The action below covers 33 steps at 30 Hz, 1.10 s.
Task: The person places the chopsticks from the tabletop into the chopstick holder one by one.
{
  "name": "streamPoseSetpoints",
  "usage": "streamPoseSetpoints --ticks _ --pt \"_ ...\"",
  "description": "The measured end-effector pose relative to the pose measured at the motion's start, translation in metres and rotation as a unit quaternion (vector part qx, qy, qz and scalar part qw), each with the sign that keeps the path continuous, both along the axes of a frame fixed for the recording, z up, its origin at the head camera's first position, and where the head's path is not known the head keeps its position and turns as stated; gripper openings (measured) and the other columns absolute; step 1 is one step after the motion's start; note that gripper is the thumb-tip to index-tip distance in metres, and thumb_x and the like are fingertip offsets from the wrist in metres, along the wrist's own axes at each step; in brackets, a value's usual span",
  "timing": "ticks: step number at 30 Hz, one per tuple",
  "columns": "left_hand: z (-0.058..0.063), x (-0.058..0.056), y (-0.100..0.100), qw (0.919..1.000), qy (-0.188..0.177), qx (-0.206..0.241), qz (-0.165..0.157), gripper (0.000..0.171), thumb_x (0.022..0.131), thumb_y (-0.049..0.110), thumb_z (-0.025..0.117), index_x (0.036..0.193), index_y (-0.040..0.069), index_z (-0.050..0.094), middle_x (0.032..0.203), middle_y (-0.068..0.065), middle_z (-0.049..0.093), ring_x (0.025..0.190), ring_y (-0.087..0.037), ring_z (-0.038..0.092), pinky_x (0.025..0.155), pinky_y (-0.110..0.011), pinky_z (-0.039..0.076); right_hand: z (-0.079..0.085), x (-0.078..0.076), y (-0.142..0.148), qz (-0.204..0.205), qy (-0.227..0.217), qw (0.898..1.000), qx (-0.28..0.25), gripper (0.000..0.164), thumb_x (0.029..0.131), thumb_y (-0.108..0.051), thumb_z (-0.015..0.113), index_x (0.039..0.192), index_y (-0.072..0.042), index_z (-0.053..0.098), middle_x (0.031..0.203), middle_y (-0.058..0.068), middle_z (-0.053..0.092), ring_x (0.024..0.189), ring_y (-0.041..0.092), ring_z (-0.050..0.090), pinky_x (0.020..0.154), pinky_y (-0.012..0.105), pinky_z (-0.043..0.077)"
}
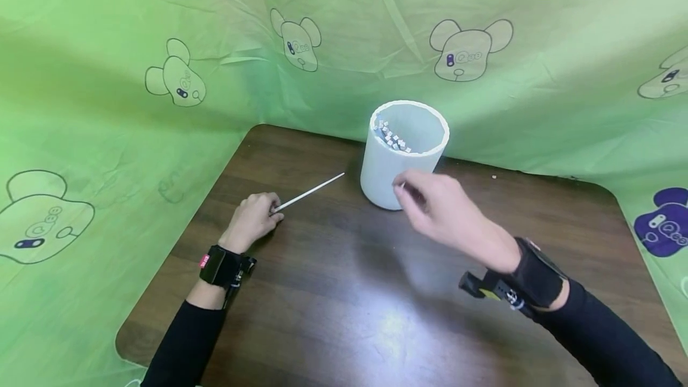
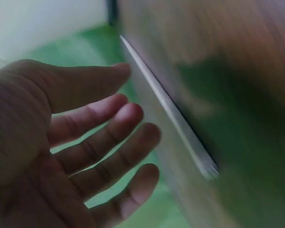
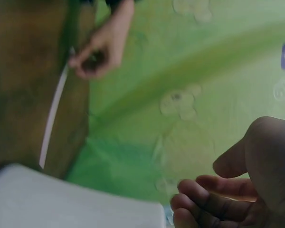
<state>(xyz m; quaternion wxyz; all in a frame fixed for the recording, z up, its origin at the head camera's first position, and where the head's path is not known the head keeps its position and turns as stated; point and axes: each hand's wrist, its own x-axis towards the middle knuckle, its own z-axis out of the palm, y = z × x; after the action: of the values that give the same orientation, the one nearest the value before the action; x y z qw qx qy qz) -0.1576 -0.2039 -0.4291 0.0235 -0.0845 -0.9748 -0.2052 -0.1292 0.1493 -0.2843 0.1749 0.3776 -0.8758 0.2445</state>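
A thin white stick [image 1: 309, 193] lies slanted on the brown table, its far tip pointing toward the container. My left hand [image 1: 254, 220] is at its near end. In the left wrist view, the thumb and loosely bent fingers [image 2: 133, 137] are spread apart, with the stick [image 2: 173, 114] just past the fingertips. My right hand [image 1: 446, 208] hovers in front of a white round container [image 1: 398, 175]. Its thumb and fingers [image 3: 230, 164] are relaxed, with nothing between them in the right wrist view. Several white sticks [image 1: 395, 141] stand inside the container, their ends showing below the rim.
The wooden table [image 1: 322, 291] has rounded corners. A green sheet [image 1: 355, 34] printed with bear heads hangs behind and at both sides. A tiny white speck [image 1: 494, 177] lies on the table to the right of the container.
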Motion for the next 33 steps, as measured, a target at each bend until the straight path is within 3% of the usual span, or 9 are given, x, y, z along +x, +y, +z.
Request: streamPoseSetpoints --ticks 4,7,16,21,25,28,33 --pt "-0.007 -0.006 -0.020 0.9987 -0.034 -0.024 0.030 0.029 0.075 0.025 0.072 0.095 0.006 0.061 0.082 -0.008 0.062 0.069 -0.022 0.056 0.054 -0.032 0.041 -0.019 0.020 -0.001 0.012 -0.034 0.999 0.016 0.007 0.086 -0.016 0.055 0.089 -0.015 0.061 0.071 -0.011 0.057 0.062 -0.002 0.049 0.057 0.014 0.045" --pt "-0.008 -0.008 -0.027 0.9973 -0.055 -0.036 0.032 0.032 0.075 0.030 0.071 0.093 0.006 0.060 0.085 -0.011 0.062 0.069 -0.023 0.056 0.053 -0.032 0.040 -0.029 0.030 -0.001 0.015 -0.055 0.998 0.033 0.006 0.087 -0.017 0.052 0.086 -0.019 0.058 0.069 -0.013 0.051 0.060 -0.002 0.045 0.055 0.012 0.042" --pt "-0.010 -0.007 -0.032 0.9956 -0.085 -0.025 0.027 0.018 0.080 0.024 0.067 0.081 0.009 0.057 0.076 -0.007 0.055 0.061 -0.019 0.046 0.049 -0.027 0.034 -0.048 0.044 -0.001 0.029 -0.071 0.996 0.048 0.012 0.087 -0.013 0.051 0.078 -0.020 0.054 0.065 -0.015 0.042 0.057 -0.003 0.040 0.053 0.010 0.036" --pt "-0.012 -0.005 -0.032 0.9974 -0.058 -0.040 0.013 0.016 0.082 0.020 0.064 0.078 0.008 0.055 0.073 -0.007 0.051 0.063 -0.020 0.046 0.052 -0.028 0.033 -0.057 0.050 -0.001 0.034 -0.090 0.994 0.061 0.014 0.089 -0.015 0.049 0.078 -0.023 0.052 0.066 -0.015 0.043 0.058 -0.002 0.040 0.055 0.011 0.038" --pt "-0.004 -0.005 -0.031 0.9984 -0.038 -0.042 0.007 0.014 0.086 0.018 0.059 0.080 0.008 0.052 0.069 -0.006 0.053 0.058 -0.019 0.047 0.048 -0.027 0.034 -0.062 0.053 0.001 0.033 -0.102 0.992 0.068 0.012 0.089 -0.016 0.050 0.080 -0.024 0.054 0.068 -0.017 0.046 0.058 -0.004 0.042 0.055 0.010 0.040" --pt "0.010 -0.006 -0.030 0.9997 -0.011 -0.024 0.001 0.012 0.088 0.017 0.057 0.083 0.008 0.051 0.067 -0.007 0.056 0.054 -0.018 0.048 0.044 -0.026 0.035 -0.065 0.053 0.003 0.027 -0.104 0.992 0.071 0.012 0.088 -0.018 0.052 0.079 -0.025 0.054 0.067 -0.018 0.046 0.057 -0.005 0.042 0.054 0.010 0.039" --pt "0.044 -0.012 -0.022 0.9966 0.081 0.007 -0.015 0.008 0.086 0.013 0.059 0.085 0.007 0.054 0.074 -0.007 0.060 0.059 -0.018 0.052 0.050 -0.028 0.040 -0.068 0.053 0.005 0.013 -0.109 0.991 0.073 0.012 0.087 -0.020 0.054 0.077 -0.027 0.054 0.066 -0.021 0.044 0.056 -0.006 0.043 0.052 0.009 0.037"
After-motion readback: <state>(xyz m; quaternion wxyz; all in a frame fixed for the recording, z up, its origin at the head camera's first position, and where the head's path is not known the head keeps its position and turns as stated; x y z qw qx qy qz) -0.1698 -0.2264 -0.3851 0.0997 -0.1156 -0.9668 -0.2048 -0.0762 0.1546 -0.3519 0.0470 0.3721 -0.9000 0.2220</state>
